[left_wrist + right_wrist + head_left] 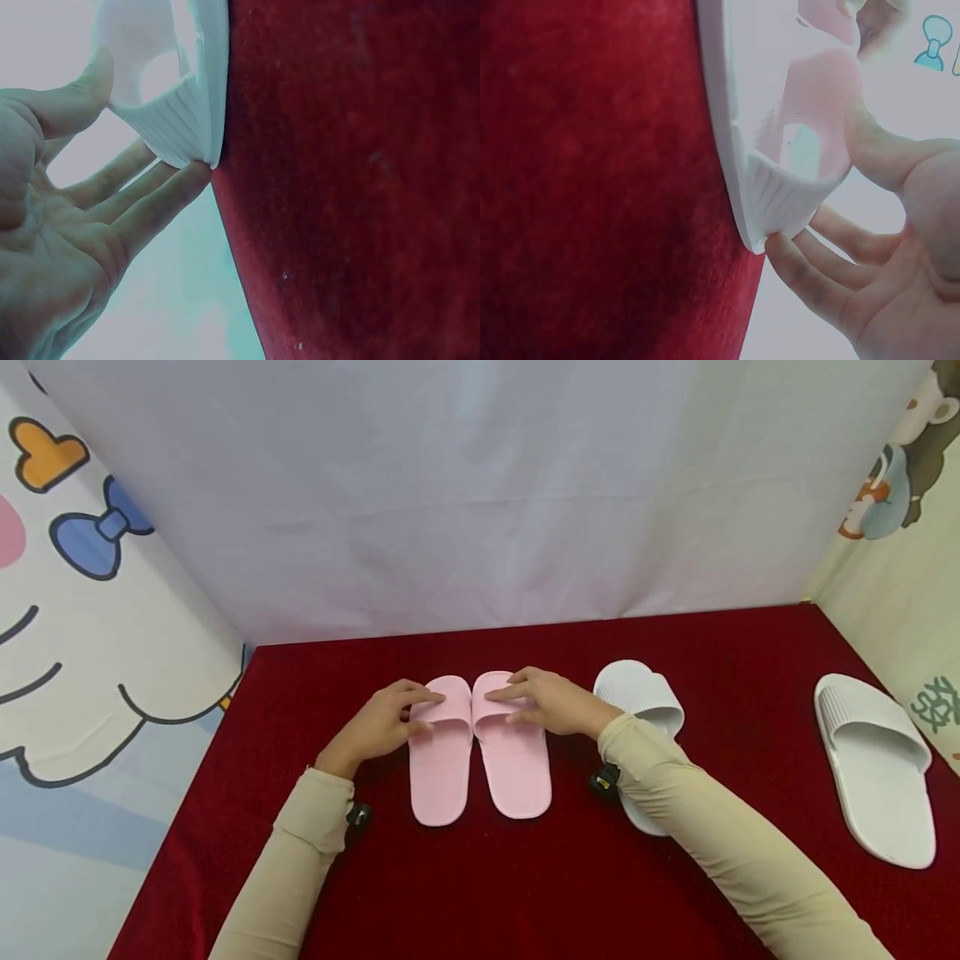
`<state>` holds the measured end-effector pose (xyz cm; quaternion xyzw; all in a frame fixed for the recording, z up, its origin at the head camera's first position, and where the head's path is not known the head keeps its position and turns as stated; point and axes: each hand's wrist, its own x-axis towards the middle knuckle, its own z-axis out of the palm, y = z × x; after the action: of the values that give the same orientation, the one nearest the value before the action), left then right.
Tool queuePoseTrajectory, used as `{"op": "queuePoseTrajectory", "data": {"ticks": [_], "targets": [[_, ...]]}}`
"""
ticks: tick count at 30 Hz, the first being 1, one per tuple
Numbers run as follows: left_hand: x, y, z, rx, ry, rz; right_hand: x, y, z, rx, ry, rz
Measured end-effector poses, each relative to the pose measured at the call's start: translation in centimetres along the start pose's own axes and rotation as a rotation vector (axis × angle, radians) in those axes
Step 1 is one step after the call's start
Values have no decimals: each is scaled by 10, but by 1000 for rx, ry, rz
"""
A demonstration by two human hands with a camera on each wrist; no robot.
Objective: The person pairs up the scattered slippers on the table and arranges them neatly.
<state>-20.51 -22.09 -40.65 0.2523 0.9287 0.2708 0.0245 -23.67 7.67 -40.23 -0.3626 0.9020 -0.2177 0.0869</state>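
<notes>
Two pink slippers lie side by side at the middle of the table, toes away from me: a left one (439, 781) and a right one (517, 777). Their inner edges meet near the straps. My left hand (378, 722) holds the left slipper by the outer side of its strap (169, 120), thumb at the rear edge of the strap and fingers towards the toe. On the opposite side, my right hand (562, 702) holds the right slipper's strap (784, 191) the same way, with fingertips down by the sole. Both soles rest on the cloth.
A white slipper (628, 687) lies right of the pink pair, partly hidden under my right forearm. Another white slipper (881, 777) sits near the table's right edge. Dark red cloth (480, 893) covers the table. Behind it hangs a white curtain (480, 510), with printed drapes at both sides.
</notes>
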Motion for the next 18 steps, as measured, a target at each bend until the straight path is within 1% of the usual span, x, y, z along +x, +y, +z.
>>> {"op": "queuePoseTrajectory", "data": {"ticks": [4,13,18], "targets": [[-2,0,-2,17,-10,3,0,-2,1,0,2,-6],[-8,-2,-1,-61,-40,-29,1,-5,5,-2,18,-30],[-7,-1,0,-85,-28,-50,2,-8,4,-14,36,-26]]}}
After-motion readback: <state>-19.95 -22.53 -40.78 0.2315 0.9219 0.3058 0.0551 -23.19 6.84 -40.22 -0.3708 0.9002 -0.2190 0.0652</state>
